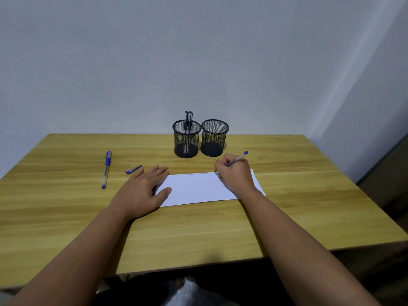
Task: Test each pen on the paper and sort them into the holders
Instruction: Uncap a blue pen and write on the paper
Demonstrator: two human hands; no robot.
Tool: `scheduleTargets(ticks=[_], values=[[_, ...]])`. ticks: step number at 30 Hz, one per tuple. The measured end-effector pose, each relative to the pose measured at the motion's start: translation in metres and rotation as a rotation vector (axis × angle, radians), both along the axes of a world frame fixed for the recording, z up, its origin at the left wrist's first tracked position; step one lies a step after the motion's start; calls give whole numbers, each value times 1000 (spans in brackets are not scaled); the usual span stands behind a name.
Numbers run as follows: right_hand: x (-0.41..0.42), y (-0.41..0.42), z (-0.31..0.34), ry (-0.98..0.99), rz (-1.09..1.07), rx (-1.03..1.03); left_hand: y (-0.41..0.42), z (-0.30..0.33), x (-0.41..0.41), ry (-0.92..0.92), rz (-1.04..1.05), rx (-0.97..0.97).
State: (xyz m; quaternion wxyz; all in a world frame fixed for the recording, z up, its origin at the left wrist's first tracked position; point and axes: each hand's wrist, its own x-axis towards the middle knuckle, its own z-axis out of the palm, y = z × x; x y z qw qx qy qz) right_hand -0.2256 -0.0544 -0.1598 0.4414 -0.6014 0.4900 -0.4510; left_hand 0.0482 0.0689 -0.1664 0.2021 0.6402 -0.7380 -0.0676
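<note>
My right hand grips a blue plastic pen, tip on the white paper sheet, to test it. My flat left hand holds the sheet steady. The black mesh holders wait behind.

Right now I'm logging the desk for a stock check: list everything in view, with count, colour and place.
mesh holders: two, black, side by side at the table's far edge
pens in left holder: two, dark, upright
capped pen: one, blue and clear, lying far left
pen cap: one, blue, beside the left hand
paper: one sheet, white, centre, faint marks near its far edge
table: one, light wood
pen in use: one, blue-ended, tip on paper
left hand: flat, touches the paper's left edge
right hand: writing grip on the pen
</note>
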Motion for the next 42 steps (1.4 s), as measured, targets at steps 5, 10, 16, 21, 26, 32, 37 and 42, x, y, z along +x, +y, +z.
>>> scheduleTargets(ticks=[5,10,16,21,26,32,37,42], values=[[1,0,-2,18,20,-12,0,0,1,-4,-2,0],[1,0,0,3,-4,6,0,-1,1,-12,-5,-1],[3,2,4,-33,-45,41,0,-1,1,-9,-3,1],[1,3,8,-170,-2,29,1,0,0,-9,-1,1],[3,5,8,-69,-46,-19,0,0,1,-9,-2,2],[1,2,1,-68,-45,28,1,0,1,0,1,1],[1,1,0,-29,-43,1,2,1,1,7,-13,2],[3,0,-2,30,-56,-48,1,1,1,3,-8,4]])
